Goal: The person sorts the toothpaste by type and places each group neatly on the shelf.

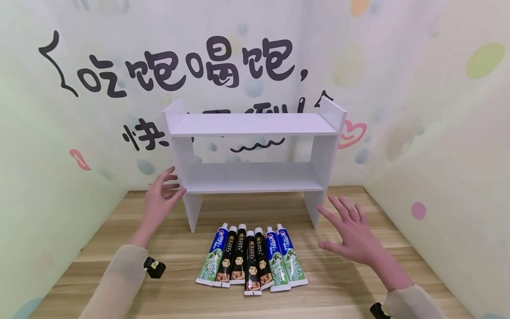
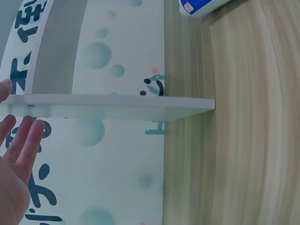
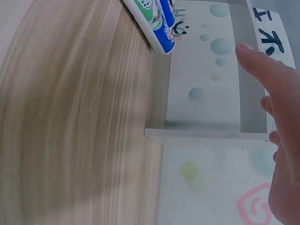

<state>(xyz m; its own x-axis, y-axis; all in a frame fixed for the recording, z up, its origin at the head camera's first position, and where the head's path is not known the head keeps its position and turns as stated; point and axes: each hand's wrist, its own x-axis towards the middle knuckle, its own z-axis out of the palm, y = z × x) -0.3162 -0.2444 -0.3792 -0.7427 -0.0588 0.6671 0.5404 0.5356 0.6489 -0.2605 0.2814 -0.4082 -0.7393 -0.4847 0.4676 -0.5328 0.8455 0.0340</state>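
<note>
A white two-tier shelf (image 1: 255, 177) stands on the wooden table. Beside its left side panel is my left hand (image 1: 161, 199), fingers loosely bent and thumb tip right at the panel's edge in the head view; nothing is in its grasp. My right hand (image 1: 352, 237) is spread near the right side panel, its index fingertip overlapping the panel's lower part, and also holds nothing. In front of the shelf lie several toothpaste tubes fanned side by side, caps toward the shelf. Black tubes (image 1: 252, 261) fill the middle. One blue-and-green tube (image 1: 213, 257) lies left of them, two (image 1: 292, 257) right.
The wooden table (image 1: 171, 288) is bordered by pale walls with coloured spots on both sides. Behind the shelf, the back wall (image 1: 255, 26) carries large black lettering. Both shelf boards, including the lower board (image 1: 255, 179), hold nothing. A small black device (image 1: 154, 267) sits at the left wrist.
</note>
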